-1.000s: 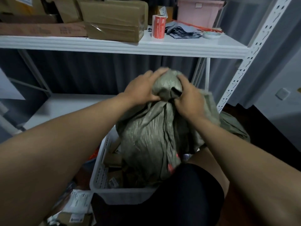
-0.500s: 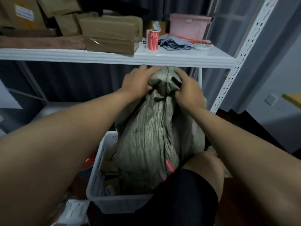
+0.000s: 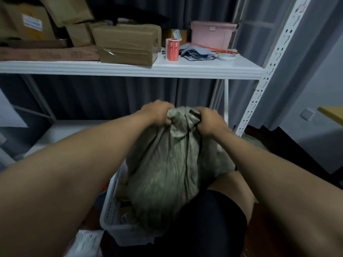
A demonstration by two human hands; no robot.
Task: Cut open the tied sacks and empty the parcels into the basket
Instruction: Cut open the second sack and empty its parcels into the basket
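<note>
Emptying a sack into a basket. The left hand (image 3: 157, 114) and the right hand (image 3: 208, 120) each grip a bunched fold at the raised end of the grey-green sack (image 3: 167, 169), fingers curled tight into the cloth on either side of a knot-like gather. Held up by this end, the sack hangs with its lower end inside the white basket (image 3: 111, 214) on the floor, presumably so that the contents slide out by their own weight. The sack's lower end is hidden behind its own bulk and the person's black-clad knee (image 3: 202, 219), so whether it is open cannot be told. Within the basket, brown parcels (image 3: 123, 188) show dimly at the left of the sack; their number is unclear in the poor light. Above, the white shelf (image 3: 130, 70) carries cardboard boxes (image 3: 128, 43), a red label roll (image 3: 173, 49), folded grey bags (image 3: 198, 52) and a pink tub (image 3: 212, 34), all well apart from the work.
</note>
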